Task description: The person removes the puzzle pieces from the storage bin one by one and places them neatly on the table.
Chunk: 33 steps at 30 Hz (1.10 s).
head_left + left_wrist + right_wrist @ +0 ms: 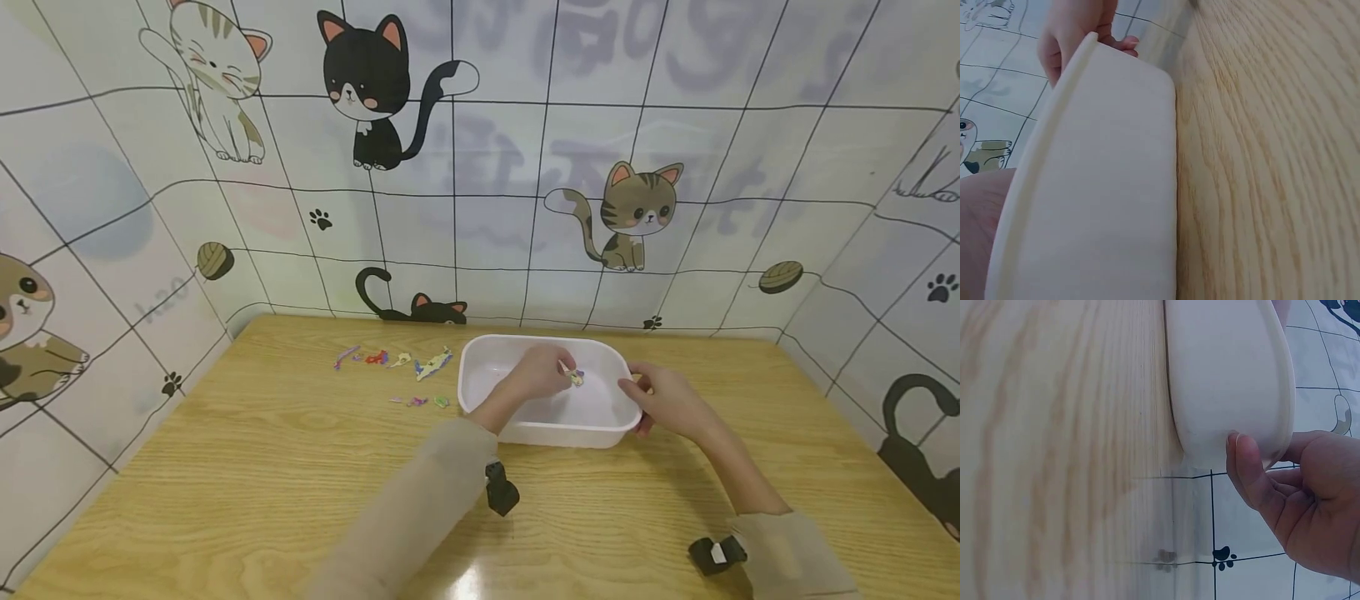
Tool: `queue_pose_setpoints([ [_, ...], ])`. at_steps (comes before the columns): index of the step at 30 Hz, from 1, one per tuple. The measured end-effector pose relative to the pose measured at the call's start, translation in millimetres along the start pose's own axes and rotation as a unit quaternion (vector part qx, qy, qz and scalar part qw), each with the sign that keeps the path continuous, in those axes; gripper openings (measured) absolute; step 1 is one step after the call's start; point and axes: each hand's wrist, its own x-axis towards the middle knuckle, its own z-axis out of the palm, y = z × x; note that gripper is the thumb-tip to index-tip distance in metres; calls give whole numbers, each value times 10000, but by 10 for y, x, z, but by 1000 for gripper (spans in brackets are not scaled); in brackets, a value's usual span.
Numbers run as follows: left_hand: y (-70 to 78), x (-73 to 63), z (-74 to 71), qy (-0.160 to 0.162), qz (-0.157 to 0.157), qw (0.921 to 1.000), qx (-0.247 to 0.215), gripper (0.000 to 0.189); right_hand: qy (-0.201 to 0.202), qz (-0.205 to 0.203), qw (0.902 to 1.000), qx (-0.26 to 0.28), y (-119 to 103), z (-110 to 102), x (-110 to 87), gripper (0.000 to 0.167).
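A white plastic tray (562,435) stands on the wooden table, open side up. My left hand (543,372) reaches over its front rim, fingers curled, and pinches a small yellow-and-purple piece (576,377) inside the tray. What the piece is, it is too small to tell. At the tray's right end, my right hand (667,402) grips the rim. The right wrist view shows that hand (1300,506) with fingers against the tray's outer wall (1229,381). In the left wrist view the tray's side (1097,175) hides most of the left hand.
Left of the tray, small colourful pieces lie in two loose rows: a red one (377,357), a yellow-and-blue one (433,364), a green one (441,402) and several others. Behind the wooden table (300,483) hangs a cat-printed sheet (495,233).
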Motion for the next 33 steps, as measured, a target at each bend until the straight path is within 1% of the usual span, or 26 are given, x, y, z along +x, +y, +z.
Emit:
queue_pose_setpoints([
  [2, 20, 30, 15, -37, 30, 9995, 309, 29, -12, -14, 10000, -4, 8, -6, 2, 50],
  [7, 38, 93, 61, -197, -61, 9960, 873, 39, -15, -31, 10000, -47, 11, -4, 0, 49],
  [9, 37, 111, 80, -281, -95, 9947, 984, 38, -8, -26, 10000, -32, 2, -2, -3, 49],
  [11, 39, 118, 92, -336, -120, 9938, 1054, 33, -7, -8, 10000, 1, -7, -2, -6, 48],
  [16, 28, 106, 85, -331, -190, 9956, 850, 14, -3, -6, 10000, 46, -13, -5, -3, 48],
  [19, 9, 95, 78, -289, -205, 9962, 801, 7, -11, -8, 10000, 39, -2, -4, 2, 48],
  [23, -12, 84, 69, -236, -296, 9964, 754, 3, -32, -5, 10000, 21, 9, -2, 6, 49],
  [28, -26, 80, 56, -77, -379, 9975, 591, 4, -21, -5, 10000, 9, 18, 1, 7, 49],
  [33, -6, 67, 40, 92, -574, 9982, 175, 5, -16, -2, 10000, 46, 16, 2, 2, 47],
])
